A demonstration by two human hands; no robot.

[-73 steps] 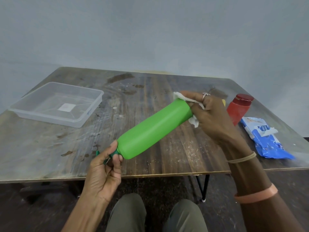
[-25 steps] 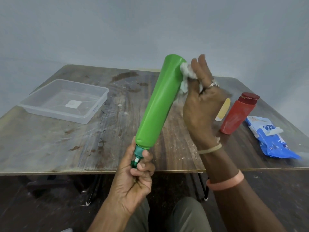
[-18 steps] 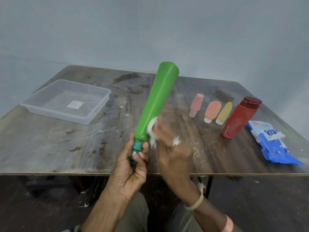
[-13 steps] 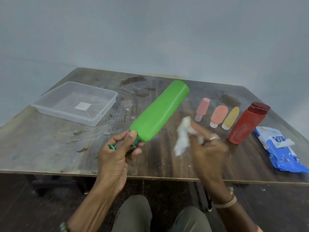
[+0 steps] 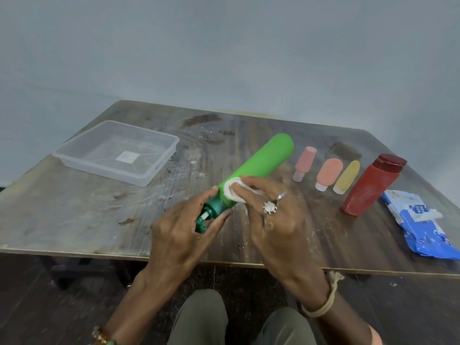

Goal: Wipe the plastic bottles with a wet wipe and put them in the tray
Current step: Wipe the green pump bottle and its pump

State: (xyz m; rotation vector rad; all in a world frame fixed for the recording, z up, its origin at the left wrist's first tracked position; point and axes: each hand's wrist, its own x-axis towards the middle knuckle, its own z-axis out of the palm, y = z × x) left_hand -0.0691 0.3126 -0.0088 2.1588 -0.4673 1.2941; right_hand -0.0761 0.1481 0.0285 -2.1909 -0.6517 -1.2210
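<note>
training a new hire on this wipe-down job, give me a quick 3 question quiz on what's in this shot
1. True or false: the clear tray already holds a bottle.
2. Where does the wet wipe touch the green bottle? A) at its far end B) near the pump neck C) nowhere
3. Which hand grips the bottle's pump end?

Key: 1 false. 2 B. 3 the left hand; the right hand holds the wipe against the bottle.
</note>
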